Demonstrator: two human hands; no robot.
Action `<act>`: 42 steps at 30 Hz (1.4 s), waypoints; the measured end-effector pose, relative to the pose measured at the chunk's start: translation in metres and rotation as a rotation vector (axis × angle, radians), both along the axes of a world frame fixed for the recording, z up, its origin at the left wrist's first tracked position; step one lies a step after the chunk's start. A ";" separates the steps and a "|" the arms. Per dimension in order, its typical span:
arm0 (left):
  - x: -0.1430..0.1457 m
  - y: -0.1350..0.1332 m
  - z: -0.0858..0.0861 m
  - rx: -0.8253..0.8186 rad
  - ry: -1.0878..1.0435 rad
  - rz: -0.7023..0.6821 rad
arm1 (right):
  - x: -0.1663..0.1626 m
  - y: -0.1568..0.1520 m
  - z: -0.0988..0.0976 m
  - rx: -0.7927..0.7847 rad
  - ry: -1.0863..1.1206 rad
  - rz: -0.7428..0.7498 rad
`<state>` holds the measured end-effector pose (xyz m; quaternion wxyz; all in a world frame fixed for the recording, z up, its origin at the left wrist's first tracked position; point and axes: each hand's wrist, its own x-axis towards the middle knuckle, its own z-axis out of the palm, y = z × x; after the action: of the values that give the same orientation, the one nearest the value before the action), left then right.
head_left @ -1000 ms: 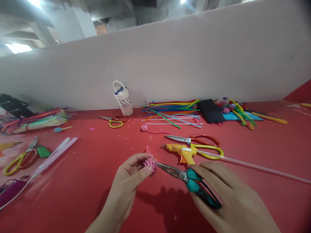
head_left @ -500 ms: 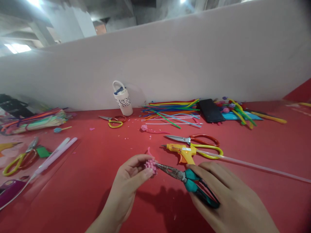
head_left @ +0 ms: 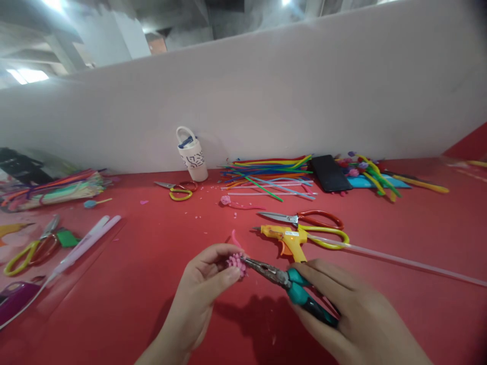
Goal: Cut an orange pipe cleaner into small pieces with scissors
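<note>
1. Pink spiky ball (head_left: 236,263), head view: pinched between thumb and fingers of the left hand (head_left: 203,281), above the red table (head_left: 133,268).
2. Right hand (head_left: 352,301) curls round teal-handled needle-nose pliers (head_left: 297,293), their tips at the ball's edge.

We see pink on the knobbly piece (head_left: 236,263) and teal and black on the handles of the pliers (head_left: 299,294), over a red tabletop (head_left: 114,304). Nearby we find a yellow glue gun (head_left: 279,233), red-and-yellow scissors (head_left: 292,219), a white cup (head_left: 195,161) with dark dashes, a black phone (head_left: 327,175), multicoloured craft stems (head_left: 266,171) and a seemingly purple device (head_left: 15,300), partly cropped.
</note>
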<state>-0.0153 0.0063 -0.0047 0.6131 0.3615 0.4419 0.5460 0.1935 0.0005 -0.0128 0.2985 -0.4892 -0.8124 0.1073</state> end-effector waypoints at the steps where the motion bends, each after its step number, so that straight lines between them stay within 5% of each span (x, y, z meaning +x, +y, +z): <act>1: 0.000 0.000 0.000 0.002 -0.002 -0.004 | -0.001 0.000 0.002 -0.105 0.018 0.014; 5: -0.002 0.002 0.000 0.015 0.015 -0.025 | -0.002 -0.001 0.007 -0.319 0.011 0.058; 12: 0.002 0.002 -0.001 -0.049 -0.066 -0.035 | 0.001 -0.002 -0.004 0.347 -0.170 -0.033; 15: 0.002 0.001 -0.001 -0.061 -0.106 -0.051 | 0.001 -0.002 -0.004 0.465 -0.292 -0.028; 42: 0.001 0.003 0.001 -0.058 -0.147 -0.010 | 0.006 0.000 0.005 0.358 -0.117 -0.067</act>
<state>-0.0140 0.0091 -0.0035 0.6568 0.3045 0.4096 0.5551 0.1990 0.0008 -0.0078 0.3367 -0.4604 -0.8177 -0.0775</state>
